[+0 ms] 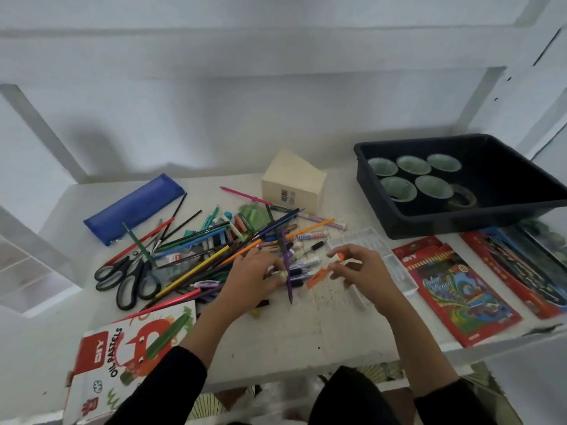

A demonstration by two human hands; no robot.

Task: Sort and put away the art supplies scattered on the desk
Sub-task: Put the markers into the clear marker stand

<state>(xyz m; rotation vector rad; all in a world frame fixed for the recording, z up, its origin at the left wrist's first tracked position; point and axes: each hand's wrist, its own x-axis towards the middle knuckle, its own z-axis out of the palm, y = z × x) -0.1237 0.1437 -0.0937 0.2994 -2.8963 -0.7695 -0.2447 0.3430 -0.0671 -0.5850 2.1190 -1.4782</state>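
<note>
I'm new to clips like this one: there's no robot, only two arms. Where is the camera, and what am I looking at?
There is no machine here. A person works with bare hands, and the one picture comes from a camera worn on their head, looking down at a white desk. A pile of pencils, pens and pastels lies in the middle. To its left are scissors and a blue pouch, with an oil pastels box nearer the person. At far right is a black tray holding cups, and a pencil pack lies in front of it. The right hand pinches an orange stub. The left hand is in the pile, and it is unclear whether it grips anything.
</note>
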